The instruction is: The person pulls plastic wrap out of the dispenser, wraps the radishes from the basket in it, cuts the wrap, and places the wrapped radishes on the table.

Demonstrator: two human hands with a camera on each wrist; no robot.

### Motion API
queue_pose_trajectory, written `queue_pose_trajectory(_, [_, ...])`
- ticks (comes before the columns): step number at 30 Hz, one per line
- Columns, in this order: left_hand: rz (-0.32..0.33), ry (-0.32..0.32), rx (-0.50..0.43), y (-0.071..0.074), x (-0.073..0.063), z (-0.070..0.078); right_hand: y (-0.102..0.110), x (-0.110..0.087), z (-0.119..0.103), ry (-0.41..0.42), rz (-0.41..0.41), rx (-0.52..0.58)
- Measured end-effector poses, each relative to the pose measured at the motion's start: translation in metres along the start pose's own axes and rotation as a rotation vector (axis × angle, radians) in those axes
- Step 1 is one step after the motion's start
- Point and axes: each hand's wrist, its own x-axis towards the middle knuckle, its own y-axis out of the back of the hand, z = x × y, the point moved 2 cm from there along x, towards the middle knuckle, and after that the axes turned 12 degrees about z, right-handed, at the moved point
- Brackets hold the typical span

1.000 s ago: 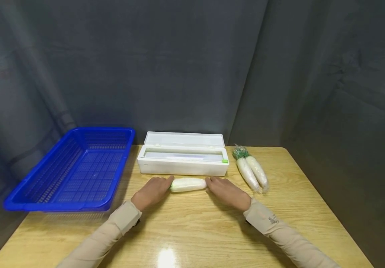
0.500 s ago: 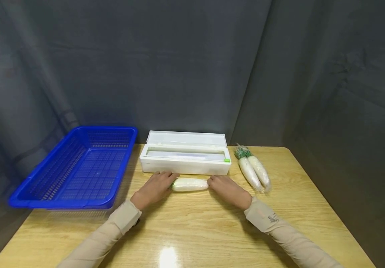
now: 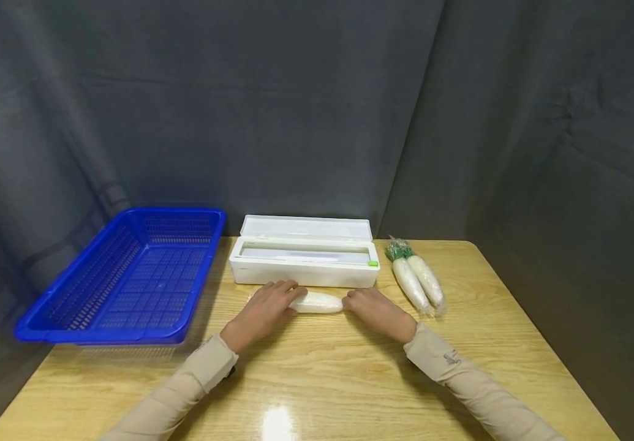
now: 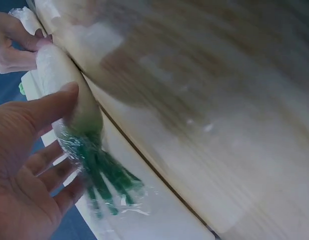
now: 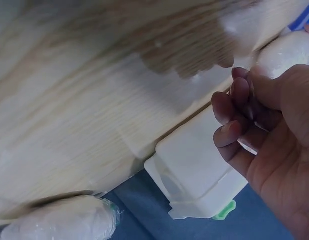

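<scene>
A white radish in clear plastic wrap lies crosswise on the table before the white wrap dispenser. Over its leafy end is my left hand, holding the body with the thumb on one side and fingers on the other. Green leaves under crinkled film show past that hand in the left wrist view; the head view mostly hides them. At the pointed end, my right hand pinches the plastic wrap with curled fingers.
The dispenser's lid stands raised, with a green slider at its right end. Two more wrapped radishes lie to the right. On the left stands a blue basket. A dark curtain hangs behind the table.
My left hand has moved right from the leafy end onto the radish's body and now covers more of it. My right hand stays at the pointed end.
</scene>
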Motion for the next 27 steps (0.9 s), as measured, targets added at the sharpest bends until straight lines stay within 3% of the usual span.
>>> queue_pose_trajectory(6, [-0.007,-0.017,-0.035,-0.002,0.000,-0.004,0.009,-0.003,-0.001,-0.012,0.071,-0.106])
queue_pose_trajectory(11, [-0.040,0.017,-0.086,0.000,0.000,-0.009,0.015,-0.004,0.000,-0.020,0.065,-0.168])
queue_pose_trajectory(15, [-0.060,0.005,-0.116,0.004,0.002,-0.010,0.014,-0.001,0.003,-0.039,0.035,-0.076])
queue_pose_trajectory(20, [-0.123,0.051,-0.152,0.006,0.007,-0.010,0.013,0.003,0.012,-0.081,0.011,0.113])
queue_pose_trajectory(22, [-0.148,0.066,-0.151,0.006,0.010,-0.010,0.015,0.005,0.012,-0.063,0.015,0.072])
queue_pose_trajectory(26, [-0.163,0.056,-0.120,0.006,0.012,-0.009,0.019,0.014,0.001,0.002,0.054,-0.121])
queue_pose_trajectory(27, [-0.162,0.053,-0.114,0.005,0.011,-0.009,0.019,0.017,-0.004,0.002,0.065,-0.112])
